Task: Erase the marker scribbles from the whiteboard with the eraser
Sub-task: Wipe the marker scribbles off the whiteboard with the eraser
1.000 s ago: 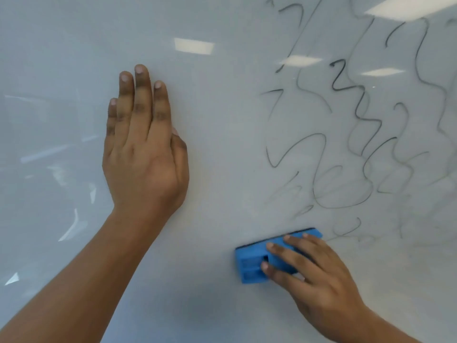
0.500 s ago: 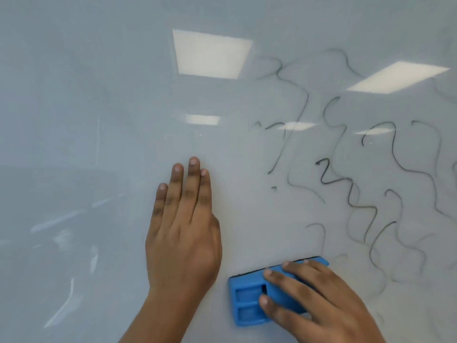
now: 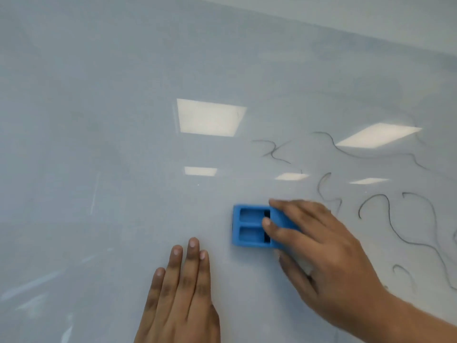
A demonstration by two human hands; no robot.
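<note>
The whiteboard (image 3: 111, 157) fills almost the whole view. My right hand (image 3: 319, 251) presses a blue eraser (image 3: 249, 227) flat against the board, fingers over its right half. Black marker scribbles (image 3: 385, 211) curl across the board to the right of the eraser, and thinner ones (image 3: 274, 149) lie above it. My left hand (image 3: 180, 298) rests flat on the board below and left of the eraser, fingers together, holding nothing.
The board's top edge (image 3: 346, 30) runs across the upper right, with wall above it. Ceiling lights (image 3: 210, 117) are reflected in the glossy surface. The left part of the board carries only faint smears.
The view has tilted upward, so both hands sit lower in frame. My right hand slid the eraser up, and several scribbles near it are gone. My left hand stays flat.
</note>
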